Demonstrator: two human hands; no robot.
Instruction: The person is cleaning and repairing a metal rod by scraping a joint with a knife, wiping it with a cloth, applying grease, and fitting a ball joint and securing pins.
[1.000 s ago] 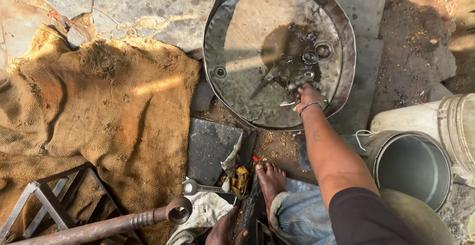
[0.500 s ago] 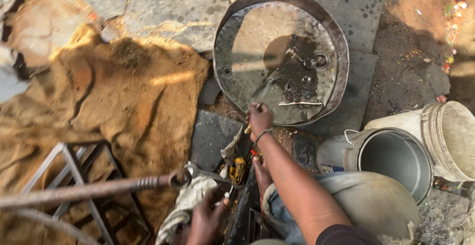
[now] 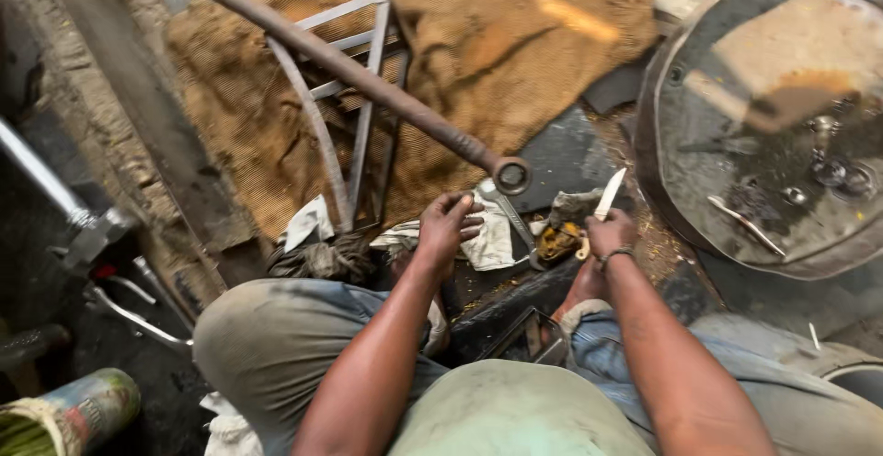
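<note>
My right hand (image 3: 609, 234) is closed around a small knife (image 3: 608, 195), its pale blade pointing up and away from me. My left hand (image 3: 448, 225) hovers with curled fingers over a dirty white rag (image 3: 487, 240), close to a flat wrench (image 3: 509, 214) lying on it. A small yellow and black object (image 3: 558, 241) lies between my two hands. Just beyond my left hand ends a long rusty iron rod with a ring eye (image 3: 511, 176). My bare foot (image 3: 579, 287) rests below the right hand.
A large round metal pan (image 3: 699, 97) holding water and small metal parts sits at the right. Brown burlap (image 3: 515, 42) covers the ground ahead, with a metal frame (image 3: 354, 134) on it. A cylindrical can (image 3: 74, 412) lies at the lower left. Pipes and levers (image 3: 87, 235) stand left.
My right hand left the pan and came back near my foot, now holding the knife. The view swung left, so the pan sits at the right edge. My left hand rose above the rag.
</note>
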